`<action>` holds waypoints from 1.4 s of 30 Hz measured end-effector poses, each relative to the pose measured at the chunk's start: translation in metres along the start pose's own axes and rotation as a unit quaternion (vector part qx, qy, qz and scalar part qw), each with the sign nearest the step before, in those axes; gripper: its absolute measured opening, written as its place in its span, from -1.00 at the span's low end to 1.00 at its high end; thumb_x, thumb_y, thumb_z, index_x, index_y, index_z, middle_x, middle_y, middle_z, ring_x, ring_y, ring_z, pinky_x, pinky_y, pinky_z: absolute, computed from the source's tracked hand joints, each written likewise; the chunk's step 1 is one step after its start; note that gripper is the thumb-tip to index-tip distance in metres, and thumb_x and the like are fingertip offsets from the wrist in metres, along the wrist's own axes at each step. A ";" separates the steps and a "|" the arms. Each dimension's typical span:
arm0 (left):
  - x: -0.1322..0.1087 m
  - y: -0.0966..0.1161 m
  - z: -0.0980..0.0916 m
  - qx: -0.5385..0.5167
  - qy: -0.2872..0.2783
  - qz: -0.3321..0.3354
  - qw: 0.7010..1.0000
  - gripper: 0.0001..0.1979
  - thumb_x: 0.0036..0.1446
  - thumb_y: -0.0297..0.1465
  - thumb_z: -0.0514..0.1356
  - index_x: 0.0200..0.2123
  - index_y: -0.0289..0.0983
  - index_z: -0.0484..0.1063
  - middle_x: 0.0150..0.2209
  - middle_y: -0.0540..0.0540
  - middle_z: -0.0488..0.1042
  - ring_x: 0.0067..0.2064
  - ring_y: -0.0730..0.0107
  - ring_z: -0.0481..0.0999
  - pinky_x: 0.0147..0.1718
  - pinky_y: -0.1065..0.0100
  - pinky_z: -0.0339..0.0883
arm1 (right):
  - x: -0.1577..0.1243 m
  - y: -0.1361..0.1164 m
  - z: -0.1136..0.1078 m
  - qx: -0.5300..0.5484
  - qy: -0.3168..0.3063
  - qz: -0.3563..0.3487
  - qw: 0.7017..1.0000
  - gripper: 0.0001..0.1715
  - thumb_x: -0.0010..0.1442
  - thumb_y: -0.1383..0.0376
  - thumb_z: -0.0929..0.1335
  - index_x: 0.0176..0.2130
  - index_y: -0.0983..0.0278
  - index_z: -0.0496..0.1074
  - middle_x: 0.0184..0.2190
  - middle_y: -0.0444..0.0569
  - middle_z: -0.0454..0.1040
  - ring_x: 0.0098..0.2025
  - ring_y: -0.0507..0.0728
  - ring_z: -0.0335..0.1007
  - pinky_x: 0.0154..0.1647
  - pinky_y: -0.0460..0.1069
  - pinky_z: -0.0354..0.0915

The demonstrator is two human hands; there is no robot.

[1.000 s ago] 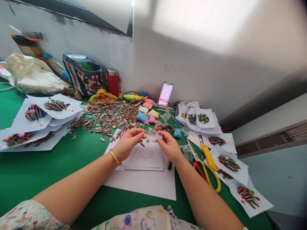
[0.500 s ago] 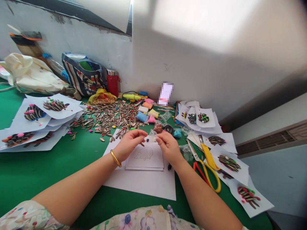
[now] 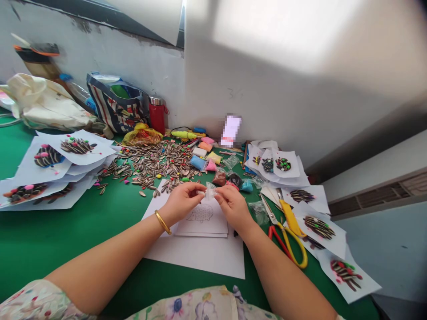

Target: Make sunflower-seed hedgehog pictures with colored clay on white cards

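While my left hand (image 3: 184, 201) and right hand (image 3: 235, 208) pinch a small clear bag (image 3: 210, 191) between them, just beyond the hedgehog drawing (image 3: 202, 214), too hard a tug could, I think, split it and spill whatever is inside, which I cannot make out.

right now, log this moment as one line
left hand: pinching small clear plastic bag | right hand: pinching same bag | beneath: white paper with hedgehog drawing

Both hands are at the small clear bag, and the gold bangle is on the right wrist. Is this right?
No: the head view shows the gold bangle on the left wrist. The left hand and right hand are indeed at the small clear bag.
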State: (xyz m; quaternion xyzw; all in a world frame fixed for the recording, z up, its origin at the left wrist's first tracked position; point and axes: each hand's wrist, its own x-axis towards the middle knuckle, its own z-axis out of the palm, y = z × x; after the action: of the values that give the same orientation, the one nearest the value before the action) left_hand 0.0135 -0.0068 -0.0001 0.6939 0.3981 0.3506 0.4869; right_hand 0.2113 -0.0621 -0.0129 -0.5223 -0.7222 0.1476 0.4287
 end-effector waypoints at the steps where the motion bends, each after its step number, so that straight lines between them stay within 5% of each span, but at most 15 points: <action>1: 0.001 -0.001 0.001 0.011 0.000 -0.001 1.000 -0.72 0.05 -0.28 0.23 -0.20 -0.32 0.54 -0.36 -0.11 0.55 -0.34 0.30 0.54 -0.33 0.30 0.44 | 0.000 0.000 0.000 0.001 0.000 0.002 1.000 -0.73 0.34 0.17 0.28 -0.10 0.22 0.51 -0.18 0.04 0.50 -0.09 0.17 0.41 -0.03 0.10 0.35; 9: 0.002 -0.007 -0.001 0.104 0.013 0.029 0.994 -0.77 0.03 -0.25 0.27 -0.29 -0.25 0.60 -0.31 -0.10 0.53 -0.30 0.32 0.49 -0.31 0.32 0.36 | -0.001 -0.003 0.001 -0.009 -0.017 0.008 1.000 -0.71 0.34 0.16 0.28 -0.10 0.23 0.52 -0.19 0.03 0.49 -0.12 0.15 0.41 -0.06 0.06 0.35; 18: 0.000 -0.001 -0.002 -0.010 -0.032 0.008 0.999 -0.69 0.06 -0.25 0.27 -0.14 -0.25 0.58 -0.16 -0.14 0.59 -0.21 0.26 0.55 -0.21 0.29 0.43 | -0.001 -0.005 0.004 -0.056 -0.053 0.040 0.996 -0.75 0.26 0.17 0.38 -0.09 0.20 0.53 -0.18 0.01 0.48 -0.16 0.14 0.43 -0.10 0.04 0.36; 25: 0.001 -0.004 -0.004 0.132 -0.026 0.048 0.990 -0.76 0.12 -0.27 0.19 -0.22 -0.22 0.59 -0.23 -0.11 0.59 -0.20 0.24 0.53 -0.22 0.30 0.39 | -0.001 -0.006 0.000 -0.053 -0.042 0.012 0.998 -0.73 0.34 0.19 0.29 -0.10 0.23 0.53 -0.19 0.02 0.50 -0.12 0.15 0.42 -0.06 0.04 0.34; 30: 0.003 -0.009 -0.002 0.104 -0.047 0.057 0.992 -0.75 0.13 -0.27 0.16 -0.21 -0.22 0.58 -0.19 -0.12 0.59 -0.14 0.23 0.52 -0.14 0.28 0.37 | 0.000 -0.005 0.002 -0.064 -0.040 0.005 0.997 -0.70 0.31 0.17 0.32 -0.05 0.25 0.50 -0.07 0.08 0.48 -0.01 0.20 0.38 0.05 0.10 0.31; 37: 0.002 -0.002 0.000 0.088 -0.064 0.055 0.993 -0.80 0.11 -0.30 0.15 -0.36 -0.23 0.56 -0.32 -0.07 0.56 -0.25 0.29 0.48 -0.24 0.34 0.33 | -0.002 -0.005 0.006 -0.099 -0.082 -0.011 0.992 -0.58 0.26 0.12 0.37 0.05 0.24 0.44 -0.07 0.08 0.52 -0.03 0.23 0.40 -0.01 0.12 0.32; 42: 0.001 0.004 -0.003 0.110 -0.121 0.063 0.985 -0.77 0.11 -0.30 0.15 -0.52 -0.23 0.50 -0.51 0.01 0.47 -0.42 0.39 0.38 -0.39 0.40 0.21 | 0.000 -0.010 0.004 -0.121 -0.090 -0.053 0.987 -0.59 0.37 0.08 0.23 -0.07 0.28 0.51 -0.28 0.06 0.52 -0.21 0.19 0.40 -0.19 0.06 0.30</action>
State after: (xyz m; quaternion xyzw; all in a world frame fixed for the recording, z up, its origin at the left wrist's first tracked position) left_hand 0.0123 -0.0052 0.0048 0.8043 0.3280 0.2485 0.4288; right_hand 0.2021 -0.0652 -0.0089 -0.5163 -0.7970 0.0827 0.3022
